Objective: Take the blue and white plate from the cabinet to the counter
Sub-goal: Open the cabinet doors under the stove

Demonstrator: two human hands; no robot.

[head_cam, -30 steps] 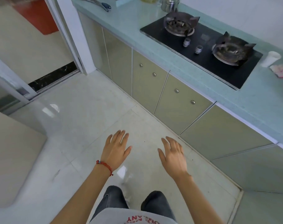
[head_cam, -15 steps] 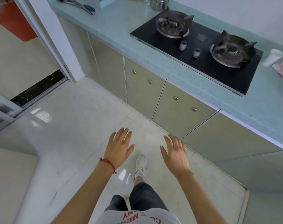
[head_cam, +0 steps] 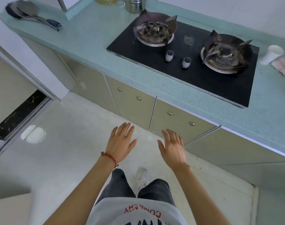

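Both hands are empty, palms down with fingers spread flat: the left hand (head_cam: 121, 142), with a red braided cord bracelet (head_cam: 109, 157) at its wrist, and the right hand (head_cam: 172, 146) float side by side over the glossy pale tiled floor (head_cam: 60, 143), touching nothing, just short of the cabinet (head_cam: 176, 120) fronts. Those fronts are smooth, matte olive-beige panels, all shut, each with a small round metal knob; the blue and white plate cannot be seen anywhere, so its place cannot be told. Above them runs the counter (head_cam: 106, 51), a speckled pale teal slab with a rounded front edge. Set into it toward its right end is a black glass hob (head_cam: 195, 75) with two round burners under spiky dark metal pan supports and two short cylindrical knobs near its front edge. Near the counter's left corner lies a long-handled metal ladle (head_cam: 31, 15) with a dark blue grip. At the right edge stands a white paper cup (head_cam: 271, 54) just beside a pink and white cloth (head_cam: 283, 66). A shiny steel pot (head_cam: 135, 4) sits at the back edge behind the left burner.
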